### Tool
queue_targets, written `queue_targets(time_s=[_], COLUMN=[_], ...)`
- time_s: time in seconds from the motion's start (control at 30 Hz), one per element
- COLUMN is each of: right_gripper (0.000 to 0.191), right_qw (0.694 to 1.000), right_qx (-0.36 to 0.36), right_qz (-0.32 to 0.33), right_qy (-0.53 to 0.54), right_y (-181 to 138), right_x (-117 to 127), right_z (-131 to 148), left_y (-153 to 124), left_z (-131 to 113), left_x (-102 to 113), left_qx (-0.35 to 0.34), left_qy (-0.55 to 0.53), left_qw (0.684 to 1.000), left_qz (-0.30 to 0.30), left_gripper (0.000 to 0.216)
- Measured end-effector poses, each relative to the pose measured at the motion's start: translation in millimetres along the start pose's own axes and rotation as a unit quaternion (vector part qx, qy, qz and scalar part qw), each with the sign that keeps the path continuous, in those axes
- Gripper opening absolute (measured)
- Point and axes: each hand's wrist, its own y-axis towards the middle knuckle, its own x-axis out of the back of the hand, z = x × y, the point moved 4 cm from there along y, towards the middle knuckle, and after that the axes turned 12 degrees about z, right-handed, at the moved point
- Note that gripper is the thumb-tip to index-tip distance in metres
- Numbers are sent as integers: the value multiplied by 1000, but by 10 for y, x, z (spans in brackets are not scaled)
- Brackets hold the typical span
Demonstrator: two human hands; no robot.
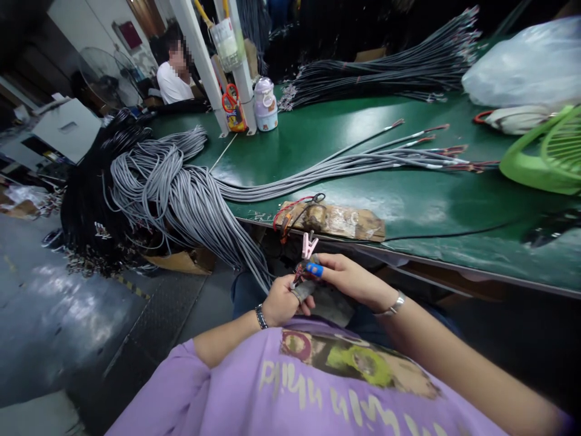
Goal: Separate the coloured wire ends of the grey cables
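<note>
Our left hand (280, 302) has its grip curled closed on thin reddish wire ends (298, 274), below frame centre. Right hand (354, 281) beside them; can't tell its grip. Wires look light, fragile; smooth grey round cables (240, 242) probably springy. We'd hold the jacket.

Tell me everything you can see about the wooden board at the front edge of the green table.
The wooden board lies flat, lengthwise along the front edge of the green table. It looks like worn, light-brown wood, stained, with a whitish patch near the middle and a brownish lump left of it. Red and black wires lie at its left end, near an orange part. Neither the left hand nor the right hand touches it.
</note>
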Motion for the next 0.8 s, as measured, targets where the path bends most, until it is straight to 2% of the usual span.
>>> queue_targets(time_s=[0.17,0.3,0.37,0.47,0.53,0.7,0.8], right_gripper=[44,36,33,31,31,34,37], right_qw=[994,982,984,993,995,990,989], right_qx=[-3,41,52,47,45,27,21], right_qz=[-81,-176,-166,-108,-87,-136,-145], right_qy=[71,60,40,2,-22,-41,-22], right_y=[-127,-140,-108,-45,-10,39,54], right_x=[1,-71,-95,-111,-110,-83,-96], right_z=[-245,-318,-283,-195,-153,-162,-177], left_y=[3,37,48,35,13,-9,5], left_z=[-9,-35,-51,-63,-55,17,59], left_x=[28,-11,-37,-61,-48,45,59], left_qx=[-27,-23,-5,28,35,-16,-40], left_qy=[-40,-48,-43,-18,-7,-53,-78], left_qw=[996,997,999,997,996,998,994], left_qz=[-75,-55,-8,68,77,-30,-61], left_gripper=[39,44,48,54,57,51,48])
